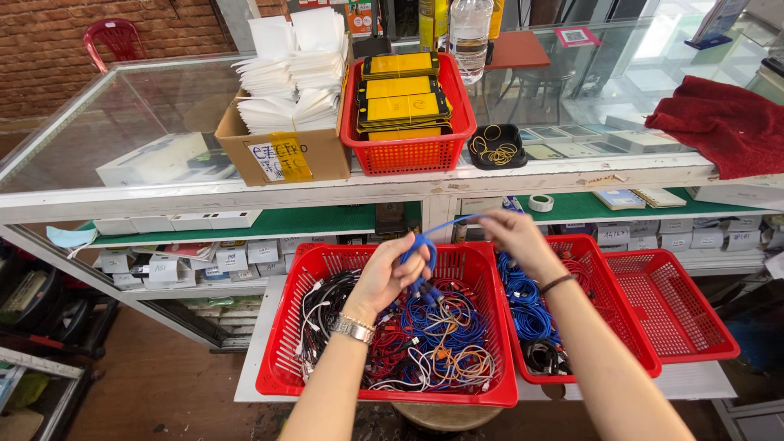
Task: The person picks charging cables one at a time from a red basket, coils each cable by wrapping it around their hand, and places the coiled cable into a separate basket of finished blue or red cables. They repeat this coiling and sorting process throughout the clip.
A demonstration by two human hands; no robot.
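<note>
My left hand (385, 273) grips a coiled bundle of blue cable (421, 249) above a red basket (282, 359) full of tangled black, white, red, blue and orange cables. My right hand (510, 235) pinches the free end of the same blue cable (447, 224) and holds it stretched up and to the right of the coil. A metal watch sits on my left wrist, a dark band on my right.
A second red basket (608, 327) to the right holds bundled blue cables; an empty third red basket (686, 306) lies beyond it. On the glass counter stand a cardboard box of white sleeves (286, 151), a red basket of yellow packs (408, 151), a black tray of rubber bands (496, 149) and a red cloth (723, 122).
</note>
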